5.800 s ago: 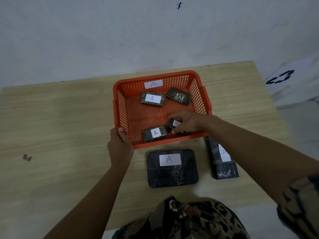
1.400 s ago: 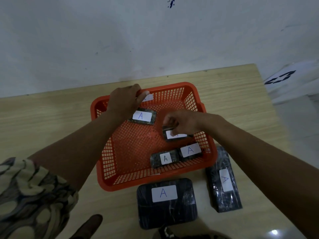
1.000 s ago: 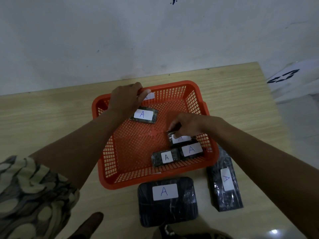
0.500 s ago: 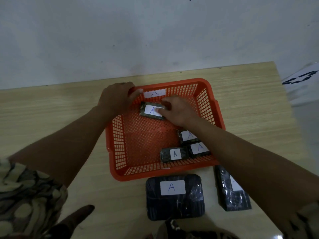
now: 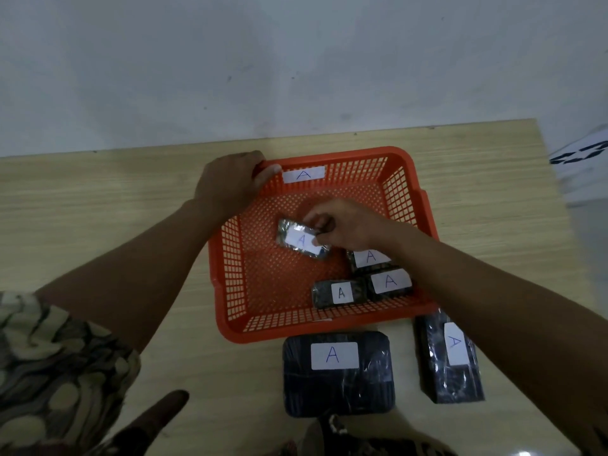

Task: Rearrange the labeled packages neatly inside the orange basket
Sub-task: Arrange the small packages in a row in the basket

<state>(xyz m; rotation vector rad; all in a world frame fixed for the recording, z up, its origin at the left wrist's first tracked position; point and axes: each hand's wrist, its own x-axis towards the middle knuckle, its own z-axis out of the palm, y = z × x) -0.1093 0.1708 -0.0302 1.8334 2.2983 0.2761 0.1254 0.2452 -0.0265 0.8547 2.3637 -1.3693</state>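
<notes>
Orange basket [image 5: 230,268], left rim gripped, floor half-open

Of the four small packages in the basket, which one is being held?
The one mid-basket, pinched by the right hand. The other three lie untouched, clustered in the near right corner.

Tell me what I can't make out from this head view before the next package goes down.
- Head view: the held package is motion-blurred; whether it touches the basket floor is unclear.
- The package behind the near-right pair is partly covered by the right hand.
- The long package on the table is partly covered by the right forearm.
- The basket's far-left corner is hidden under the left hand.
</notes>
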